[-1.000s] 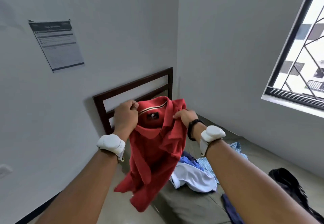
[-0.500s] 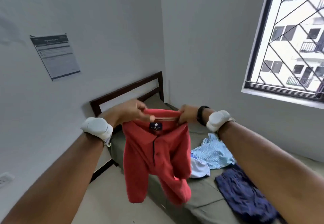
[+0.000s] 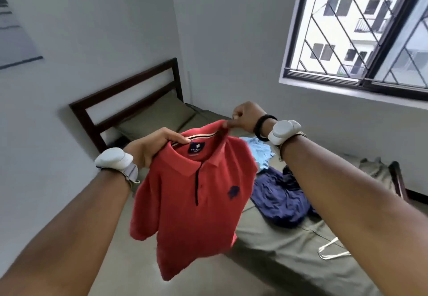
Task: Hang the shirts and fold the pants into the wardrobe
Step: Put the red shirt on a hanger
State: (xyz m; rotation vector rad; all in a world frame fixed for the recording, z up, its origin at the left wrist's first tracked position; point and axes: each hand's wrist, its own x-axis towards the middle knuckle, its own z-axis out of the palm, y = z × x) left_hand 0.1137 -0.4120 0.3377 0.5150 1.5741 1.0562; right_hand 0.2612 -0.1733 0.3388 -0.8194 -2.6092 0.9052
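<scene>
While the red polo shirt (image 3: 192, 205) hangs in mid-air, the left hand (image 3: 152, 147) grips its collar at 10 o'clock with curled fingers and the right hand (image 3: 245, 117) pinches it at 1 o'clock; a navy garment (image 3: 280, 200) lies on the bed (image 3: 289, 256) at 3 o'clock

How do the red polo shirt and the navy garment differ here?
The red polo shirt hangs midair, held at its collar by left hand and right hand; the navy garment lies untouched on the bed. The shirt is spread open; the garment is crumpled. Both are clothing.
</scene>
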